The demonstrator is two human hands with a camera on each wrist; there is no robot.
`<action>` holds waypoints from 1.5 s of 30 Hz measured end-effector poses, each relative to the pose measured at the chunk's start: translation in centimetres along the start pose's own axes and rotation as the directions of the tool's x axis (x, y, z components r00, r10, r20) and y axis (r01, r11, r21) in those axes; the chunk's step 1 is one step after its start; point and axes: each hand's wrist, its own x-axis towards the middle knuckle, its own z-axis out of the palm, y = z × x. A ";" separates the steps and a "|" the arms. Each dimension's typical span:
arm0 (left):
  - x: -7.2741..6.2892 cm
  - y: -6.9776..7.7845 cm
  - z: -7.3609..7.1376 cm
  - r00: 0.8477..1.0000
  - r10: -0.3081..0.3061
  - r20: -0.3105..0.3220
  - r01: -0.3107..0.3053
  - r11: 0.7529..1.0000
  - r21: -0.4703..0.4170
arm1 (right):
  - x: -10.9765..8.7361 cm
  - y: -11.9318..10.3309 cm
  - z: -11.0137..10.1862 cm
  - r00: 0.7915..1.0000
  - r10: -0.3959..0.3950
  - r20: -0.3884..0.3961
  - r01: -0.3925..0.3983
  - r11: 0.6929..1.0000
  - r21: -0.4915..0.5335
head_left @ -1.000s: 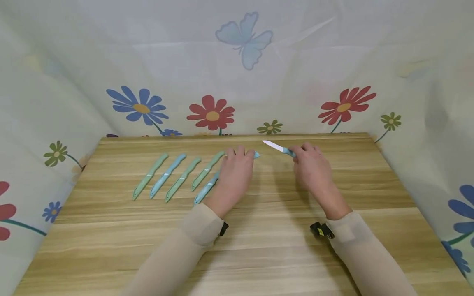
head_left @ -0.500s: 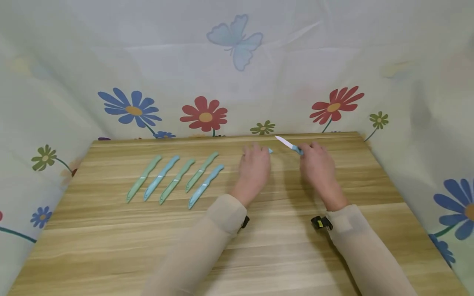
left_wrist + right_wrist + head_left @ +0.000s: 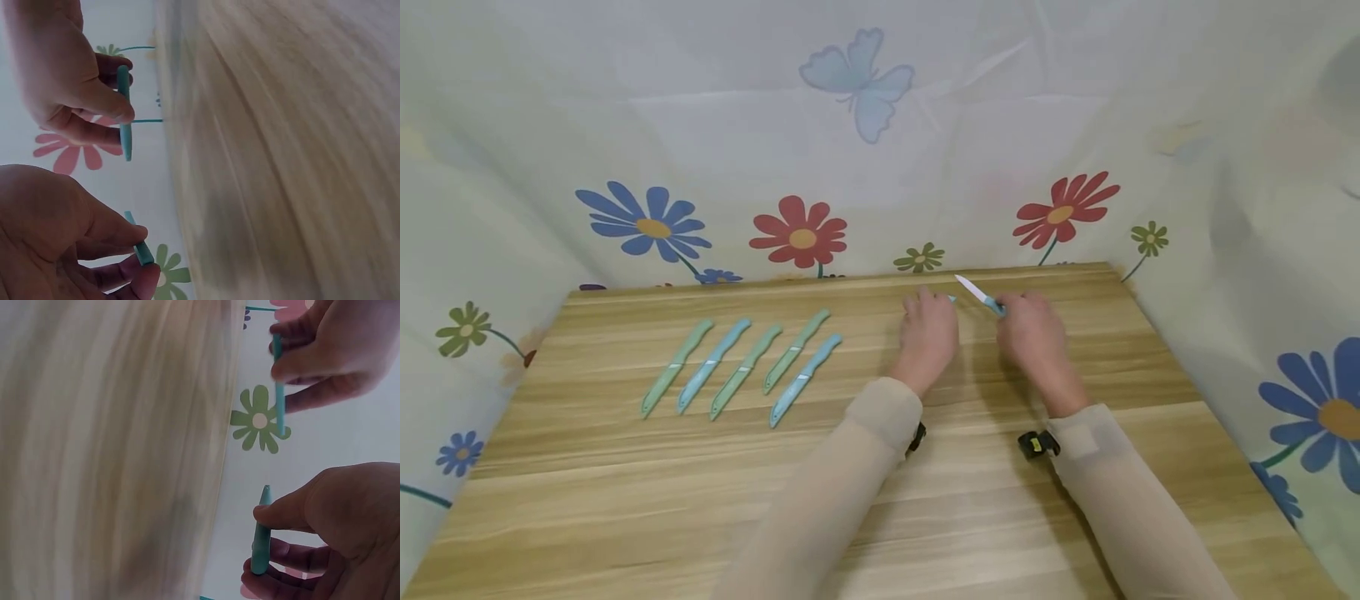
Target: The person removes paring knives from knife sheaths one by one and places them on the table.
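A pale backdrop [image 3: 970,150] closes the scene at the rear and on both sides; it is printed with blue, red and green flowers [image 3: 652,227] and a light-blue butterfly [image 3: 863,86]; before it lies the wood-grained counter [image 3: 625,500], its rear edge running along the foot of the backdrop; two beige sleeves [image 3: 827,500] extend over it from the near side, covering parts of its surface. The hands, held above the counter near its rear edge, are half curled, each pinching one thing between thumb and fingers; the left hand [image 3: 931,329] lies between the row of knives and the right hand [image 3: 1036,337]. The row, at left, lies slanted with handles toward the rear; in order it comprises a green knife [image 3: 676,367], a blue knife [image 3: 713,365], a second green knife [image 3: 745,371], a third green knife [image 3: 795,350], set slightly farther back, and a second blue knife [image 3: 805,379]; all five are sheathed and lie apart. The bare knife [image 3: 982,297] is gripped by its blue handle in the right hand, its pale blade pointing rearward and left; the blue sheath [image 3: 279,403] is in the left hand, whose fingers hide most of it in the head view.
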 end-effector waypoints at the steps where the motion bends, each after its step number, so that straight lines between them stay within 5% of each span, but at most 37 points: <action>1: 0.2 0.1 0.2 1.000 -0.012 0.009 0.012 1.000 -0.016 | 0.1 -0.2 0.1 1.000 0.005 0.007 -0.005 1.000 0.000; 16: 2.4 0.3 2.4 0.995 -0.101 0.014 0.101 0.994 -0.034 | 1.1 -2.6 1.8 0.995 0.082 0.062 -0.082 0.997 0.009; 30: 2.8 1.1 2.7 0.984 -0.165 0.059 0.169 0.984 -0.056 | 1.6 -2.5 2.7 0.991 0.095 0.095 -0.097 0.995 0.024; 45: 3.0 1.6 2.8 0.982 -0.163 0.090 0.169 0.983 -0.065 | 1.9 -1.9 2.6 0.980 0.117 0.159 -0.128 0.990 0.055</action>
